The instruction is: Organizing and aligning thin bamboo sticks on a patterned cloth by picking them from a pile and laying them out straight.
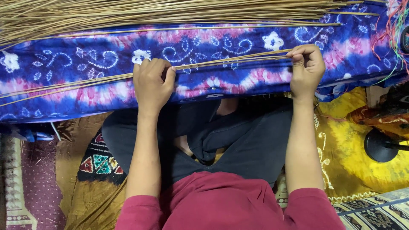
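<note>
My left hand and my right hand both grip a thin bundle of long tan sticks that runs left to right between them. The bundle lies over a blue, pink and white patterned cloth covering a low surface in front of me. Past my left hand the sticks trail on toward the left edge. My crossed legs in dark trousers show below the cloth.
A large pile of the same tan sticks lies along the far side of the cloth. Coloured threads hang at the top right. A round black stand base sits on yellow fabric at the right. Patterned mats cover the floor.
</note>
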